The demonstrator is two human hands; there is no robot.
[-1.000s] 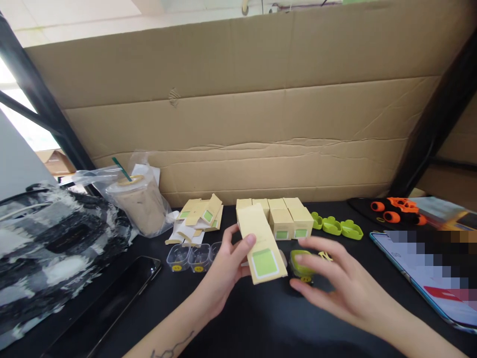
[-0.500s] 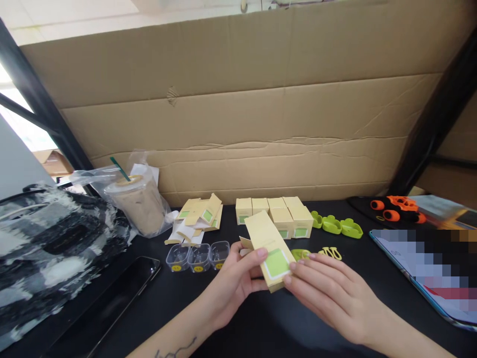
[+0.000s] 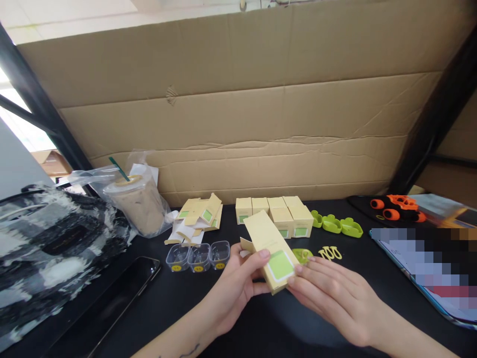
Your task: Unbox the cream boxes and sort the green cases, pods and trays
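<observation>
A small cream cardboard box (image 3: 269, 238) with a green label is held tilted in front of me above the dark table. My left hand (image 3: 244, 278) grips it from the left, thumb on its front face. Against its lower right edge press the fingertips of my right hand (image 3: 335, 296); that thumb is hidden. A side flap sticks out open at the box's left. Just behind my right fingers lie a green plastic piece (image 3: 301, 255) and several small yellow-green loops (image 3: 330, 253). To the left of my left hand stand three joined clear cups (image 3: 198, 257) with yellow smiley marks.
Flattened boxes (image 3: 194, 219) are piled at the back left, several closed boxes (image 3: 281, 221) at the back middle. Green holders (image 3: 331, 223) and an orange toy car (image 3: 399, 208) stand right. A phone (image 3: 108, 303), bagged drink (image 3: 139, 204) and tablet (image 3: 421, 278) flank the work area.
The box has turned slightly, its lower end shifting a little to the right. Both hands stay on it, the right one moving slightly right. Nothing else has moved.
</observation>
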